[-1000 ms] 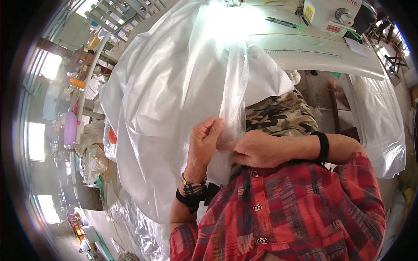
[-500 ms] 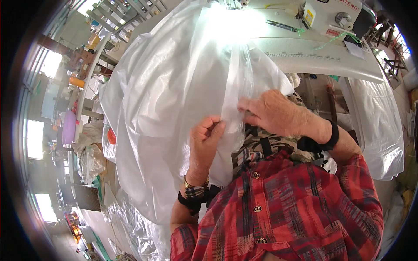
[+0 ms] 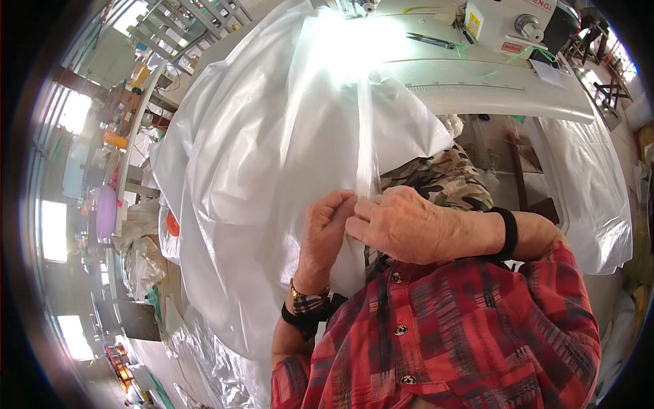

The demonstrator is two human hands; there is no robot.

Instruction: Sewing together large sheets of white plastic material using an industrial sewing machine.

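A large sheet of shiny white plastic-like fabric (image 3: 225,184) drapes from the sewing machine's lit needle area down over my lap. Along its right part a narrow white band (image 3: 366,136), like a folded edge, runs down to my hands. My left hand (image 3: 324,235) pinches the fabric at the band's lower end, thumb and fingers together. Right beside it, my right hand (image 3: 402,225) is closed on the same band, with its fingertips meeting near my left fingers. The fabric inside both grips is mostly hidden.
A white sewing machine (image 3: 507,27) stands at the far right, its needle area (image 3: 357,8) under bright glare. Black thread snips (image 3: 430,41) and green thread lie on the table (image 3: 504,101). More white sheeting (image 3: 591,198) hangs at right. A purple roll (image 3: 107,211) is at left.
My right hand has come down and left to join my left hand, closing on the band. The band now looks narrower and pulled straighter toward me.
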